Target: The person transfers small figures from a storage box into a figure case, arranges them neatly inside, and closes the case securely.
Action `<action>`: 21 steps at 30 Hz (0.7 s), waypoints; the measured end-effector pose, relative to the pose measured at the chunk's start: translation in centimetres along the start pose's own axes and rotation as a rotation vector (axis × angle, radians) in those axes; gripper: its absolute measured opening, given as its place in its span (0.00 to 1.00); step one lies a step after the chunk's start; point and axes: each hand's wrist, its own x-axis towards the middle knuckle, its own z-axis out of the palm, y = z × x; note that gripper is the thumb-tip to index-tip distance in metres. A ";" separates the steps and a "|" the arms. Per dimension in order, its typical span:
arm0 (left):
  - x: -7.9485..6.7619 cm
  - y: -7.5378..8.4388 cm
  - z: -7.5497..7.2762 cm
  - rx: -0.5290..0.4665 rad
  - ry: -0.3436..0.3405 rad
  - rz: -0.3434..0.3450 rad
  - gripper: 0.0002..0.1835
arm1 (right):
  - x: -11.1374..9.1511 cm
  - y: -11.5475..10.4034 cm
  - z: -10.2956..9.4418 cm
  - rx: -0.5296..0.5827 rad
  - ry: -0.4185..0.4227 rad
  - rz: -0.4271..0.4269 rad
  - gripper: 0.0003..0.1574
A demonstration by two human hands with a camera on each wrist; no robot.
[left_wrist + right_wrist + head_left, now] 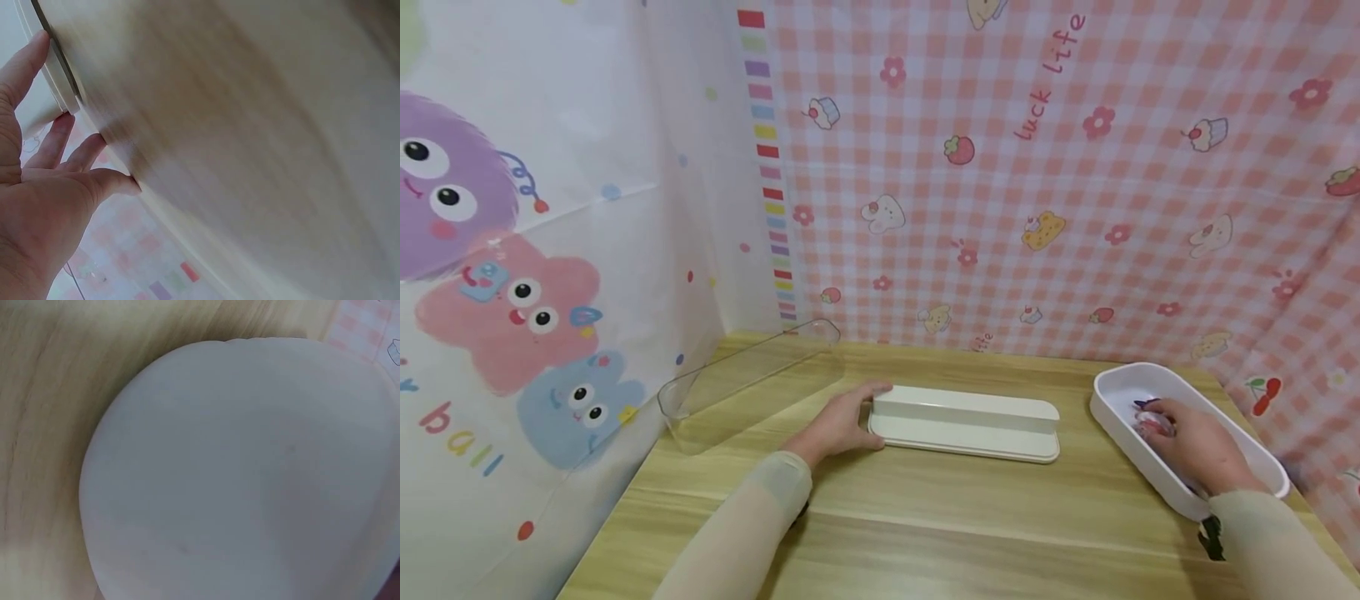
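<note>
My left hand (pixel 844 421) holds the left end of a long white holder (pixel 962 433) with a raised ridge along its back. Its thumb is at the front corner and a finger at the back corner. In the left wrist view, its other fingers (pixel 87 153) are spread with tips at the wooden surface. Inside a white oblong tray (pixel 1120 437) on the right, my right hand (pixel 1206 446) pinches a small pinkish, see-through thing (pixel 1152 422) with a dark tip; cannot tell its kind. The tray's pale wall (pixel 231 462) fills most of the right wrist view, where the hand is hidden.
A clear plastic cover (pixel 752 387), long with rounded ends, stands on the wooden table (pixel 925 525) at the back left. Behind the table hangs a pink checked cloth (pixel 1000 183); a white cloth with cartoon figures (pixel 572 250) covers the left side.
</note>
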 end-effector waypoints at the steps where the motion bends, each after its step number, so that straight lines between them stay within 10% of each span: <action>1: 0.0 0.0 0.0 0.000 0.000 0.001 0.50 | 0.0 0.1 0.0 0.002 0.006 -0.003 0.22; 21: -0.1 0.0 -0.1 0.033 0.003 0.012 0.50 | 0.1 -0.3 -2.3 -0.001 0.034 0.015 0.29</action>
